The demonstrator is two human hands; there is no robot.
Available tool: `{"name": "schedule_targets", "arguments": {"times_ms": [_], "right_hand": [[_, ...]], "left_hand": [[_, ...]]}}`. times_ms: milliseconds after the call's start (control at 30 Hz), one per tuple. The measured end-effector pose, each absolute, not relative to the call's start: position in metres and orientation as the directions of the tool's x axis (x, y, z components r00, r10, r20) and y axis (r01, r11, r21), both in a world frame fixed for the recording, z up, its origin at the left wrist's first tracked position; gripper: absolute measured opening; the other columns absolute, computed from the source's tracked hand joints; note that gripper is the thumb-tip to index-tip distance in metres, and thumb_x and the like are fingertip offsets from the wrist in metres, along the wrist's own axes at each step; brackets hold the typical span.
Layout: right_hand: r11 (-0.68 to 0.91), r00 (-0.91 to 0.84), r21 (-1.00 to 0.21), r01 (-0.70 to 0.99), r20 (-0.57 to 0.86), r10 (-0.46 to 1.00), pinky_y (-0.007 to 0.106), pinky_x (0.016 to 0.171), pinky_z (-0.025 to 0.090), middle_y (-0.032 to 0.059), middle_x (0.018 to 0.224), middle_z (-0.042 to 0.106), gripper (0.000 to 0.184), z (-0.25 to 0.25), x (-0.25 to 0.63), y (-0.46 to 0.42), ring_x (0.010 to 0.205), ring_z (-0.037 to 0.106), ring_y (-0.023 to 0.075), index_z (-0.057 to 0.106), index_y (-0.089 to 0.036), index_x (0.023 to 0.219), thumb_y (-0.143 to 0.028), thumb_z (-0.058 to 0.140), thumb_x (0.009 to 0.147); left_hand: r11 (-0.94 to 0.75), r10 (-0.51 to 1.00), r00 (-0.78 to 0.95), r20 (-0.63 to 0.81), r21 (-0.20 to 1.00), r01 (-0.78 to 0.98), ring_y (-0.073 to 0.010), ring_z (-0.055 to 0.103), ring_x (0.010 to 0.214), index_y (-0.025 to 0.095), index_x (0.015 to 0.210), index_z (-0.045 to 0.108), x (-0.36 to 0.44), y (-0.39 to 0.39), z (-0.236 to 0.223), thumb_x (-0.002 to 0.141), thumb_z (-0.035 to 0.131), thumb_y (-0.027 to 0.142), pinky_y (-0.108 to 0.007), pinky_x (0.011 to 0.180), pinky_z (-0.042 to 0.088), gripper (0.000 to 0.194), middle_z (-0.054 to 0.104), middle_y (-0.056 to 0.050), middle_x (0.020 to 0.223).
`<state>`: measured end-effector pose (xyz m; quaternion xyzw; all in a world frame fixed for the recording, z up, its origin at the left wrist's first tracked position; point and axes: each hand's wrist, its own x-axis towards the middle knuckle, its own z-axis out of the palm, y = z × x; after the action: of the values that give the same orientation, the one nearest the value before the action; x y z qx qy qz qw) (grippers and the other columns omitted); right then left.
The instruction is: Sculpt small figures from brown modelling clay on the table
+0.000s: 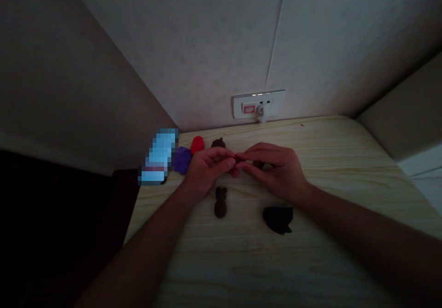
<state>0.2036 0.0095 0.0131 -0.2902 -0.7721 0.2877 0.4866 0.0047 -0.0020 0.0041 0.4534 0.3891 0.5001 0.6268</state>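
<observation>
My left hand and my right hand meet above the table, thumbs and forefingers pinched together at the tips. Between them is a small dark brown bit of modelling clay, mostly hidden by the fingers. Just below the hands lies a brown clay figure with a round body, a head and two ear-like bumps. A brown clay lump shows behind my left hand. Another brown piece is partly covered by my right hand. A flattened black clay piece rests near my right wrist.
Red clay and purple clay sit at the back left, beside a lit, pixelated phone at the table's left edge. The wall behind carries a socket plate with a plug. A tiny red scrap lies at the back.
</observation>
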Motion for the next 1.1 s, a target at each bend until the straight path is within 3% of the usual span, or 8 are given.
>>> {"name": "schedule_targets", "arguments": {"times_ms": [400,767,1100], "right_hand": [[0.676,-0.347,-0.725,0.132,0.605,0.717,0.028,0.065,0.058,0.0044,0.088,0.079,0.016,0.0124,0.2035,0.0101,0.076,0.072,0.0162,0.082,-0.025,0.106,-0.024,0.076,0.091],[0.697,-0.376,-0.707,0.118,0.618,0.69,0.022,0.055,0.052,0.0029,0.089,0.077,0.024,0.0113,0.2032,0.0097,0.06,0.062,0.0093,0.08,-0.025,0.112,-0.016,0.076,0.09],[0.628,-0.365,-0.757,0.181,0.541,0.757,0.019,0.049,0.048,0.0029,0.09,0.076,0.022,0.0137,0.2029,0.0068,0.054,0.057,0.0068,0.076,-0.019,0.111,-0.02,0.074,0.089]], "left_hand": [[0.074,0.972,0.234,-0.014,0.966,-0.25,-0.0137,0.071,0.061,0.018,0.09,0.083,0.0031,-0.0019,0.0044,0.074,0.089,0.031,-0.024,0.062,0.057,0.021,0.08,-0.004,0.075],[-0.01,0.973,0.218,0.078,0.955,-0.298,-0.0106,0.07,0.064,0.021,0.09,0.084,0.002,-0.001,-0.0012,0.078,0.086,0.024,-0.02,0.065,0.056,0.013,0.079,-0.002,0.073],[-0.014,0.98,0.181,0.078,0.943,-0.332,-0.0124,0.07,0.061,0.021,0.087,0.083,0.0042,-0.0011,0.0011,0.076,0.086,0.024,-0.023,0.061,0.058,0.011,0.078,-0.001,0.071]]}}
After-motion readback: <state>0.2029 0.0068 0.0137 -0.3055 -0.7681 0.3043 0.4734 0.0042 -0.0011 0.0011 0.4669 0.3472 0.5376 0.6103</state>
